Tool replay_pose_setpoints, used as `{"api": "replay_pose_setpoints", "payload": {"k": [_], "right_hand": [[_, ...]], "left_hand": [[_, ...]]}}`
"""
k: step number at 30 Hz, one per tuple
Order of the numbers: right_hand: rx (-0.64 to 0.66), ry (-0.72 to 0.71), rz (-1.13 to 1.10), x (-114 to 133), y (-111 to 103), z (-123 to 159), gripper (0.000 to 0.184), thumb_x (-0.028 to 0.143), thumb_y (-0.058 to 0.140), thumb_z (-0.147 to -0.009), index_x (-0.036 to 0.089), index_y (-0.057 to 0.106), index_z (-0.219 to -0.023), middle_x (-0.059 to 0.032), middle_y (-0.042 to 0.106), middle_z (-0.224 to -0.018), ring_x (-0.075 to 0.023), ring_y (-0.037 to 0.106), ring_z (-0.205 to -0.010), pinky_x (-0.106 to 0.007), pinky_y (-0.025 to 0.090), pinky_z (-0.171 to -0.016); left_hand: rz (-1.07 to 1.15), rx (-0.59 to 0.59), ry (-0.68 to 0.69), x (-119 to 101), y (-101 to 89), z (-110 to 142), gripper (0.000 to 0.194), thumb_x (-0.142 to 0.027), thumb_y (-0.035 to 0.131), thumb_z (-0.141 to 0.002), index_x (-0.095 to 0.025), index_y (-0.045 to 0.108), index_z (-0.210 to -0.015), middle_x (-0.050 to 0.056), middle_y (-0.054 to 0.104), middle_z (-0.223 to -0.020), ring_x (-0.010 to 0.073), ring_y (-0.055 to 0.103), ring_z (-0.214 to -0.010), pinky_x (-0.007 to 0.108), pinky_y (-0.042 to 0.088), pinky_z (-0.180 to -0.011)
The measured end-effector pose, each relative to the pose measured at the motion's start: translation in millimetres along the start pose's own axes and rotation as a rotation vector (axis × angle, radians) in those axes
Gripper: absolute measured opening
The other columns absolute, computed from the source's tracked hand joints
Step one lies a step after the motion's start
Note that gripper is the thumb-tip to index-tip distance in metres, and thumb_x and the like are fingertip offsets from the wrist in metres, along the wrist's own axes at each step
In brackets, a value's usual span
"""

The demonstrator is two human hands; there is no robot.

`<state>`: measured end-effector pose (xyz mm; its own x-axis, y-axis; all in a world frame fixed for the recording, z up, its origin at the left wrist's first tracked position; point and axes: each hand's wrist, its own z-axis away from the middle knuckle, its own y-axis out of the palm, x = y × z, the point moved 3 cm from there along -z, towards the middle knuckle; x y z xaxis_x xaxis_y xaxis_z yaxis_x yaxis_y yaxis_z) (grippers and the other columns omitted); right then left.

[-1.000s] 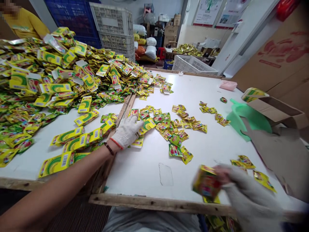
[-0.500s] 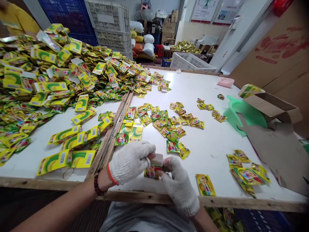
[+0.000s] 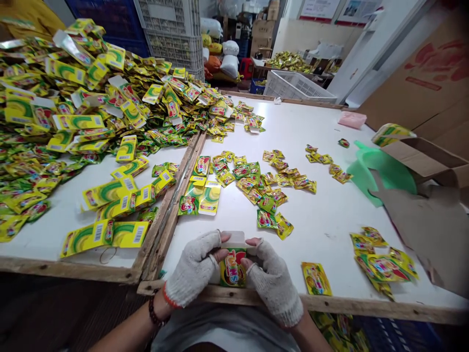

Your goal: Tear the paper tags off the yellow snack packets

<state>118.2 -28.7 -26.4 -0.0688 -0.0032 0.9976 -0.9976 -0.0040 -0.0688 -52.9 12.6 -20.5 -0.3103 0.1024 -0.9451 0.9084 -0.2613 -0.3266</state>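
Between my hands, close to the table's front edge, is a small candy box [image 3: 233, 268] with a red and green printed front and its white top flap raised. My left hand [image 3: 196, 266], in a white fingerless-tipped knit glove, grips the box's left side with thumb and fingertips. On the other side my right hand [image 3: 274, 281], gloved the same way, pinches the right edge near the flap. Beyond them two yellow-green boxes [image 3: 209, 198] lie beside a green candy packet [image 3: 188, 205]. A single yellow packet [image 3: 316, 279] rests to the right of my right hand.
A big heap of packets and boxes [image 3: 91, 102] covers the left table, past a wooden divider [image 3: 172, 210]. Scattered packets [image 3: 256, 181] lie mid-table. At right are a green plastic basin [image 3: 381, 171], cardboard [image 3: 421, 230] and an open carton [image 3: 432, 156].
My left hand has drawn back to the box's left side, and the box's printed front now shows upright between both hands. The view has shifted slightly.
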Motion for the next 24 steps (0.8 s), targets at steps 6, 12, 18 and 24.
{"api": "replay_pose_setpoints", "payload": {"k": [6, 12, 18, 24], "right_hand": [[-0.019, -0.046, 0.136, -1.4, -1.9, 3.8, 0.027, 0.019, 0.056, -0.081, 0.020, 0.058, -0.108, -0.0063, 0.067, -0.104, -0.0193, 0.065, -0.092, -0.031, 0.054, -0.083], [0.058, -0.016, 0.258, 9.9, -6.8, -3.9, 0.010, 0.021, 0.053, -0.083, 0.018, 0.062, -0.086, -0.0034, 0.066, -0.084, -0.0172, 0.062, -0.078, -0.027, 0.053, -0.071], [0.013, 0.022, 0.119, 11.4, -8.4, -13.9, 0.033, 0.018, 0.053, -0.081, 0.019, 0.052, -0.114, -0.0043, 0.067, -0.093, -0.0175, 0.064, -0.083, -0.030, 0.054, -0.075], [0.054, -0.317, 0.377, 20.3, -11.1, -8.5, 0.021, 0.017, 0.053, -0.083, 0.019, 0.068, -0.097, -0.0075, 0.069, -0.099, -0.0183, 0.065, -0.090, -0.028, 0.052, -0.081]], "left_hand": [[0.044, -0.093, -0.055, 2.4, 0.8, 5.9, 0.028, -0.027, 0.064, -0.077, -0.016, 0.064, -0.102, 0.007, 0.068, -0.104, 0.0205, 0.064, -0.096, 0.032, 0.051, -0.087], [-0.013, 0.090, 0.055, -12.1, 0.1, -0.7, 0.013, -0.026, 0.060, -0.081, -0.017, 0.068, -0.085, 0.004, 0.068, -0.087, 0.0173, 0.062, -0.085, 0.028, 0.050, -0.079], [0.219, 0.149, -0.065, -12.0, 1.9, -6.1, 0.033, -0.023, 0.057, -0.082, -0.017, 0.049, -0.114, 0.005, 0.064, -0.097, 0.0152, 0.062, -0.083, 0.027, 0.050, -0.075], [-0.047, 0.237, 0.080, -22.8, -2.9, -8.9, 0.018, -0.028, 0.053, -0.086, -0.015, 0.065, -0.090, 0.003, 0.065, -0.086, 0.0147, 0.060, -0.081, 0.023, 0.045, -0.074]]}}
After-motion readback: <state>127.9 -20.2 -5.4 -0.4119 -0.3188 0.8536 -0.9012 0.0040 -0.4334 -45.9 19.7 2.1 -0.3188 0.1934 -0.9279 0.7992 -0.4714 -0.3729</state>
